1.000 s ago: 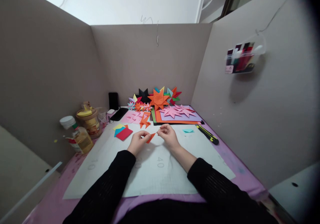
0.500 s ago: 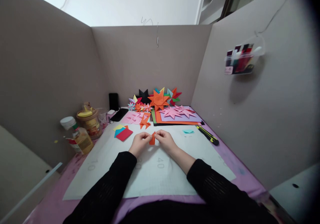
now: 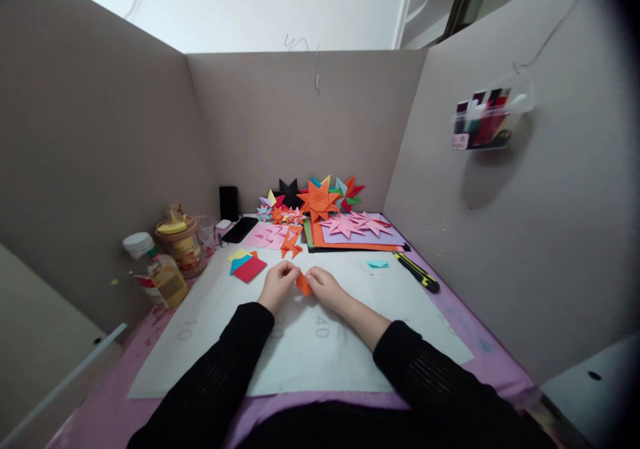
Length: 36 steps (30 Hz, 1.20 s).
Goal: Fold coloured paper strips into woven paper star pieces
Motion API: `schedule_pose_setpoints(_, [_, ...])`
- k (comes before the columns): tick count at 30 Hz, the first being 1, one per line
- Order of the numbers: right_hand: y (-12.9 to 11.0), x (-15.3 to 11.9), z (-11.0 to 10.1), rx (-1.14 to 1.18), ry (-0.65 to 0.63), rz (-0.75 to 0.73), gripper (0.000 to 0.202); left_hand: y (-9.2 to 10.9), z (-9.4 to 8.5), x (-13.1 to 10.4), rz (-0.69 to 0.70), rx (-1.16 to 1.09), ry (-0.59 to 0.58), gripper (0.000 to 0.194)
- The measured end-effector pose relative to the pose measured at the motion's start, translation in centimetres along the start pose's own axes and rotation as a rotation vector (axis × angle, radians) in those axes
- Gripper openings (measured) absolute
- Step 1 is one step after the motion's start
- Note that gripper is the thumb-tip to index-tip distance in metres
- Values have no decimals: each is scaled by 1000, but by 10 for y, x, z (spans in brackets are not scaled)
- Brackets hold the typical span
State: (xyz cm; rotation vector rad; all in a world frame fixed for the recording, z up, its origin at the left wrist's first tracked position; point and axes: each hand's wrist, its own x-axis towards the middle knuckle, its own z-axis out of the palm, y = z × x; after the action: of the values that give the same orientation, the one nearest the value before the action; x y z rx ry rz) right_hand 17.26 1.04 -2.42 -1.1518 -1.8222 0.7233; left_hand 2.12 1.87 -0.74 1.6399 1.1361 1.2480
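Between my two hands is a small piece of orange paper [image 3: 303, 285], tilted above the white mat. My left hand [image 3: 279, 286] pinches its left edge between thumb and fingers. On the other edge, my right hand [image 3: 325, 289] has its thumb and fingers closed on the same paper. Whether it is creased cannot be made out. Folded orange pieces [image 3: 291, 242] lie just beyond my hands. To the left, red, blue and yellow paper squares [image 3: 250, 269] overlap, and a folded turquoise piece [image 3: 379, 264] rests to the right.
Folded paper stars [image 3: 319, 201] stand at the back, near stacked coloured sheets [image 3: 360, 247] bearing pink stars [image 3: 345, 225]. A yellow-black utility knife [image 3: 417, 273] lies right. Phones [image 3: 240, 229], a yellow-lidded jar [image 3: 181, 245] and a bottle of amber liquid [image 3: 170, 282] are left. Grey panels [image 3: 300, 122] surround the table.
The orange paper has turned from nearly upright to a slant. My right hand has shifted slightly down and left, its fingers now lower on the paper.
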Motion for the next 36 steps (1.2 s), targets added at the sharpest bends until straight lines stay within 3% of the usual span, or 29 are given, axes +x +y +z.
schedule_pose_setpoints(4, [4, 0, -1, -31, -6, -6, 19, -5, -15, 8, -60, -38, 165, 19])
schedule_pose_setpoints(6, [5, -1, -2, 7, 27, 1, 19, -6, -20, 10, -87, -43, 183, 18])
schedule_pose_setpoints(10, [-1, -2, -4, 194, 96, 17, 13, -3, -15, 6, -87, -65, -17, 19])
schedule_pose_setpoints(15, [-6, -4, -3, 380, 0, 123, 19, 4, 0, -2, -68, -45, -193, 23])
schedule_pose_setpoints(21, [4, -1, -2, 401, 137, 136, 21, 7, 3, -5, -3, 64, -201, 23])
schedule_pose_setpoints(28, [4, -3, 0, 424, 63, 150, 22, 4, 2, -3, 92, 174, -45, 16])
schedule_pose_setpoints(36, [-2, -2, -5, 377, 135, 88, 16, 5, 3, -7, 141, 312, -98, 18])
